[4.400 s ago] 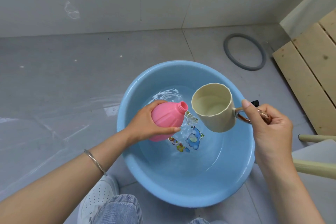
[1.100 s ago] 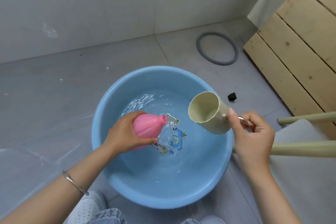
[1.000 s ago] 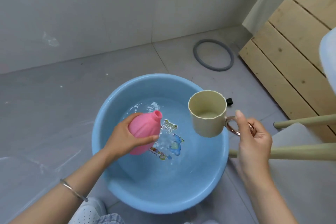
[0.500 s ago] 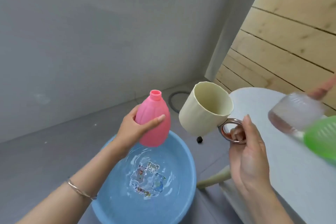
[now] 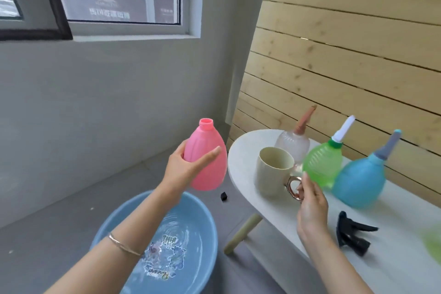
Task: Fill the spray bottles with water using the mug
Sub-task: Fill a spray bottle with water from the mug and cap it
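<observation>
My left hand point(image 5: 185, 169) grips the pink spray bottle point(image 5: 208, 159) upright in the air, its neck uncapped, to the left of the white table point(image 5: 241, 157). The cream mug point(image 5: 272, 170) stands on the table near its left end. My right hand point(image 5: 310, 200) pinches the mug's shiny handle point(image 5: 294, 187). Behind the mug stand a clear bottle point(image 5: 292, 144), a green bottle point(image 5: 323, 167) and a blue bottle point(image 5: 360, 180), each with a nozzle top. The blue basin point(image 5: 202, 217) of water sits on the floor below my left arm.
A black spray trigger head point(image 5: 353, 234) lies on the table to the right of my right hand. A small black cap point(image 5: 223, 196) lies on the grey floor. A wooden slat wall rises behind the table, and a window is at the upper left.
My view rose from the basin to the table. The left hand lifted the pink bottle upright out of the basin. The right hand carried the mug to the table and set it down.
</observation>
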A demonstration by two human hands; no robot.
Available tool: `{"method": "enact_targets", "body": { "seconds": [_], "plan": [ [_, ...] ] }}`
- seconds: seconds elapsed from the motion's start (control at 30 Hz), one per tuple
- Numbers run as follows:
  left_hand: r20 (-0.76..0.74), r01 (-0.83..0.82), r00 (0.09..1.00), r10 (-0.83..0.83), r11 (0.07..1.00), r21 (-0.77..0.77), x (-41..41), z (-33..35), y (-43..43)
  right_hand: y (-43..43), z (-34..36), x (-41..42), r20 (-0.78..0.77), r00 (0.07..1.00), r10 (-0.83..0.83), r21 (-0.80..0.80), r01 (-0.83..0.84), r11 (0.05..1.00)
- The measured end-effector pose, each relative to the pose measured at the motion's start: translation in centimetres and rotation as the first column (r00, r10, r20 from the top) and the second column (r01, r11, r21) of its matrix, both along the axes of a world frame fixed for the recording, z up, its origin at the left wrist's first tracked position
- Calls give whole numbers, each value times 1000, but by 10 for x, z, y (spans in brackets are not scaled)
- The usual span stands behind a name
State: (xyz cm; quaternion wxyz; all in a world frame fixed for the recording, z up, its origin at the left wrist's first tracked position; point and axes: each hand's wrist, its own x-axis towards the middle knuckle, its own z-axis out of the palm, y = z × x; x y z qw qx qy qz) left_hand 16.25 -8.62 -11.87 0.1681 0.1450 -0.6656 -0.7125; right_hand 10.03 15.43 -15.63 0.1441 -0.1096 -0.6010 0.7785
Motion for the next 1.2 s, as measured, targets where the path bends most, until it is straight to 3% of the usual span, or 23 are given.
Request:
{"method": "enact_targets", "body": {
  "seconds": [0.23,0.53,0.67,0.73,0.77,0.83,0.9,0.97,1.1,1.2],
  "plan": [
    [15,57,998,-56,998,-19,4,16,39,15,-4,9,109,994,-4,82,-5,997],
    [-10,127,992,-128,991,-45,16,39,77,29,9,13,225,954,197,109,-226,968],
    [-38,171,984,-172,984,-41,21,48,96,57,30,16,135,957,256,333,-288,898],
    [-37,203,978,-205,978,-53,26,46,109,88,32,22,72,978,193,596,-198,778],
    [-37,220,974,-223,973,-63,27,45,115,105,31,24,65,987,150,735,-148,662],
    [-29,256,965,-259,963,-81,28,43,130,140,31,29,158,986,52,927,-167,337],
    [-22,296,954,-299,950,-98,28,41,145,160,31,35,342,940,-7,936,-340,96],
    [-11,332,942,-335,936,-113,27,36,160,167,27,43,461,887,1,887,-461,5],
    [18,409,911,-412,898,-161,23,19,186,167,15,56,392,918,55,918,-394,33],
    [23,443,895,-445,883,-152,22,8,203,171,17,57,346,927,147,904,-371,212]
  ]
}}
